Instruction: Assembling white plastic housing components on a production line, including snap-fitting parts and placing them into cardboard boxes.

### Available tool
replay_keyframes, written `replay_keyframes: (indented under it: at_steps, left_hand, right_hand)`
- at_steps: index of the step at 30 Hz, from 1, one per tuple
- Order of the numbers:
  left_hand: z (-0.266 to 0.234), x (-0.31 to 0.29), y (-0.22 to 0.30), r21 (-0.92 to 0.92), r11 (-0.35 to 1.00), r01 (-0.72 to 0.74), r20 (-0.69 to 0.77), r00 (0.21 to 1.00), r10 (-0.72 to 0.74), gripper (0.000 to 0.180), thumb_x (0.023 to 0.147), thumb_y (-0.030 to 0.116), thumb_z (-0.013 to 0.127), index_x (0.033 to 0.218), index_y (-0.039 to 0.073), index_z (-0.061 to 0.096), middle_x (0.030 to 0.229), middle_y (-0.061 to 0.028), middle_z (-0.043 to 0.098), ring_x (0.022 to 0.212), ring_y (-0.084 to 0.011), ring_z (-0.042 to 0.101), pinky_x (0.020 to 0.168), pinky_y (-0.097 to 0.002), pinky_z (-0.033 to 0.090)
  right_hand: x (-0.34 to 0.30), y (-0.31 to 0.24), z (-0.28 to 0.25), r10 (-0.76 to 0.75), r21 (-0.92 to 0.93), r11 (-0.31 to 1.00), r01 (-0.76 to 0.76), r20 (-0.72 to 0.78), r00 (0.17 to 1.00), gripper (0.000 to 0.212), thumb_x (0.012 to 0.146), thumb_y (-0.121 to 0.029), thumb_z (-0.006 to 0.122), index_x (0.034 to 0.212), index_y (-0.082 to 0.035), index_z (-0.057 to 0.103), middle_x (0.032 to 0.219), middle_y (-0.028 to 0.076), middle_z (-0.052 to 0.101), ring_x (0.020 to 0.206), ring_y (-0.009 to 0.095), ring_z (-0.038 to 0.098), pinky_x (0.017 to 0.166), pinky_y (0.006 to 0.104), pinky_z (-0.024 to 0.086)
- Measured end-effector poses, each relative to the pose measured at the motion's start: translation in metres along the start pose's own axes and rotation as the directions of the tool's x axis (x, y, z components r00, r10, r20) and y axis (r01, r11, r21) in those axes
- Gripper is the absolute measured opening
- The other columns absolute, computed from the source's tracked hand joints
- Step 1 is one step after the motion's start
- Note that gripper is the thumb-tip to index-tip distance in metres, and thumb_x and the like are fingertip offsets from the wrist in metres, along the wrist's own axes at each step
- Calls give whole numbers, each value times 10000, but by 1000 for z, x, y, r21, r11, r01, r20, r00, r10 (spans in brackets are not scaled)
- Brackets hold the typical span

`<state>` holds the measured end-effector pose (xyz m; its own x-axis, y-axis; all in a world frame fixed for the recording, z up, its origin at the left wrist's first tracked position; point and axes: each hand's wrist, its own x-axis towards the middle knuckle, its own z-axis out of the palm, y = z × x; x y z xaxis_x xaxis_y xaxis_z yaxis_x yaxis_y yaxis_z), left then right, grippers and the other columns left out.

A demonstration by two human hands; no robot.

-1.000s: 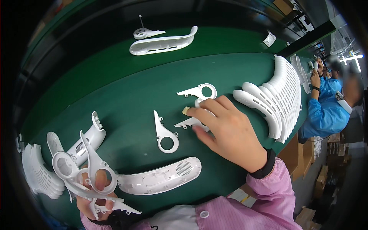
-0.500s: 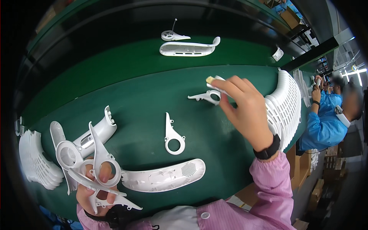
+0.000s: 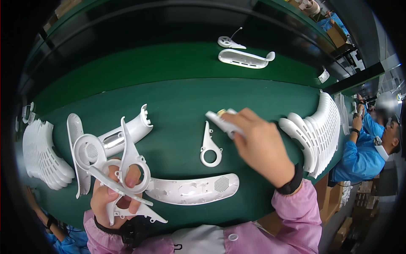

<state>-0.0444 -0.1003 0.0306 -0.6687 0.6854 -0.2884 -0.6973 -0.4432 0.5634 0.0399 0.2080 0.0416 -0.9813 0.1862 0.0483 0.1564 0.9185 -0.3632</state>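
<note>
My left hand (image 3: 114, 197) grips a bunch of white plastic ring-ended brackets (image 3: 122, 167) low at the left, fingers poking through the rings. My right hand (image 3: 262, 146) is lifted above the green table (image 3: 177, 97) and holds one more white bracket (image 3: 222, 122) by its end. A single ring-ended bracket (image 3: 210, 148) lies flat on the table just left of that hand. A long curved white shell with a perforated patch (image 3: 192, 190) lies in front of me between both hands.
Stacks of slotted curved white shells stand at the right (image 3: 317, 131) and at the left edge (image 3: 42, 154). A white tube-like housing (image 3: 127, 131) lies by my left hand. Another shell (image 3: 245, 58) and small part (image 3: 228, 42) sit far back. A person in blue (image 3: 363, 152) works at the right.
My right hand picked a white bracket off the table, swung right toward the shell stack, and has now come back left and lower with it. The left hand kept its bunch.
</note>
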Motion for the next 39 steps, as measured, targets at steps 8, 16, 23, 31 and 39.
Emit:
replay_keyframes:
  at_steps: [8,16,23,31,39]
  left_hand:
    - [-51,-99,70,214,833,-510,-3,853,523,369,957,110,562,1308,31,482,1004,-104,453,568,-152,508,451,-237,520]
    - [-139,-289,61,713,444,-543,-535,-12,845,376,998,230,562,1204,-81,522,971,-111,567,679,-84,507,365,-174,396]
    - [-276,-357,-16,566,641,-518,-770,-55,636,202,979,273,617,1030,78,602,785,-7,588,649,-74,562,484,-204,412]
    - [-329,-298,-37,537,810,234,-841,219,495,517,992,443,608,1252,-3,630,1191,-89,680,1072,-172,612,942,-344,472]
    - [-103,-276,-14,603,551,-578,-284,489,824,1023,775,410,859,1503,-15,278,1431,-208,454,1204,-276,545,876,-399,567]
  right_hand:
    - [3,-65,17,-46,-133,988,75,206,977,650,749,-311,819,1302,-67,578,1082,144,599,796,358,679,683,416,554]
    - [25,-71,29,-162,31,987,160,272,949,626,664,-118,759,1244,-16,545,1140,233,645,973,422,651,844,440,524]
    - [35,-94,29,96,-62,995,-80,322,942,437,769,-80,614,1201,-51,556,1015,208,683,757,352,683,726,408,539]
    - [43,-79,4,101,230,958,-171,288,952,301,899,1,519,1173,-111,570,742,3,586,517,79,575,379,212,431]
    - [-53,-275,-1,-610,452,760,467,251,751,495,707,77,604,1178,-75,619,1134,150,651,902,226,667,737,299,541]
